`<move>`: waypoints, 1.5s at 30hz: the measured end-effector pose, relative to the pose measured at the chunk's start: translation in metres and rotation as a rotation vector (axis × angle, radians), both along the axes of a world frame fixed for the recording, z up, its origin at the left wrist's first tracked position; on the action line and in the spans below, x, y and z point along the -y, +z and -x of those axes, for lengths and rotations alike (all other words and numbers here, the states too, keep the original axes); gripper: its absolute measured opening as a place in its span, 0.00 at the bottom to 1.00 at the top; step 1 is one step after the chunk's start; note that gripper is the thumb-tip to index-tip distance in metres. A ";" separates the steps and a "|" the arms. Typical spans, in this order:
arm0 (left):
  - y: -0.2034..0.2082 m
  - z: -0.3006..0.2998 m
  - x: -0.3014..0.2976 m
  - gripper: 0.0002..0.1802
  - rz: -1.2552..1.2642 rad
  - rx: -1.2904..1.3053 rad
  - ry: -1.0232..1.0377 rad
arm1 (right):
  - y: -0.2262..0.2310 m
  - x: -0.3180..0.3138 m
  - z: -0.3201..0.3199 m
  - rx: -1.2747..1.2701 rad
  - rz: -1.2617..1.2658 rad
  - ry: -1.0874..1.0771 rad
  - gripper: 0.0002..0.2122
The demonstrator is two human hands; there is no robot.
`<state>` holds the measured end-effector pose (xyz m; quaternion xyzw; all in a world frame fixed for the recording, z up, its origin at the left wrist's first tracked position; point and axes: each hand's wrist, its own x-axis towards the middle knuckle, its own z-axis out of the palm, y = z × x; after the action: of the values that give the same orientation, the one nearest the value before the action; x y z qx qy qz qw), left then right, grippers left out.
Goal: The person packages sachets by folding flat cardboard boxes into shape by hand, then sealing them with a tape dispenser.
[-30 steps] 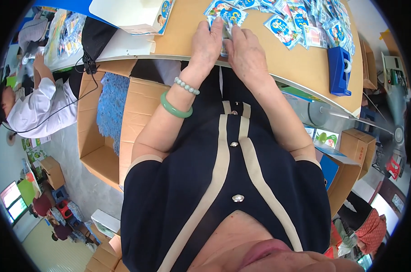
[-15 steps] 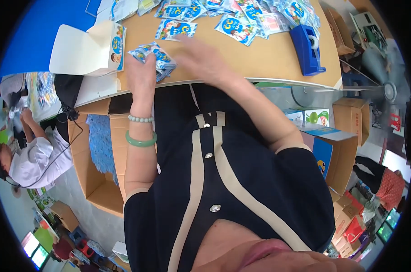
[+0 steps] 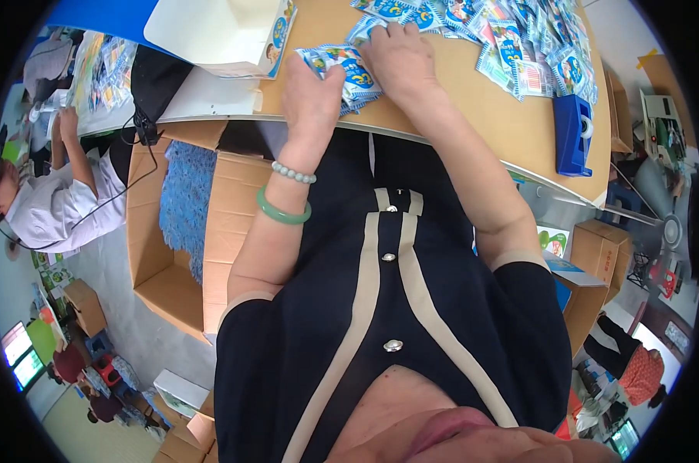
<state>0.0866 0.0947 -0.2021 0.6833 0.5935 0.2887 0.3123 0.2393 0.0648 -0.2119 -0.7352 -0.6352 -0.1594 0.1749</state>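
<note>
Whereas half a second ago the hands were spread apart, the left hand [image 3: 311, 92] and right hand [image 3: 400, 58] now meet at the near table [image 3: 473, 123] edge, both grasping a stack of blue-and-white sachets [image 3: 349, 69]; gathering appears under way. More loose sachets [image 3: 519, 38] lie beyond, near a blue tape dispenser [image 3: 572, 135]. The fingertips are hidden beneath the stack, and the open white box [image 3: 218, 35] is cut off at the upper rim.
</note>
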 end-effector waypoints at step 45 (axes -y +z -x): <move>0.001 -0.054 0.008 0.36 0.079 0.006 -0.133 | 0.013 0.123 -0.181 -0.004 -0.088 -0.423 0.08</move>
<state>0.1407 0.0871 -0.2008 0.7076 0.5567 0.2457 0.3591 0.4202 -0.0581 -0.1990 -0.8440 -0.4589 -0.2188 0.1709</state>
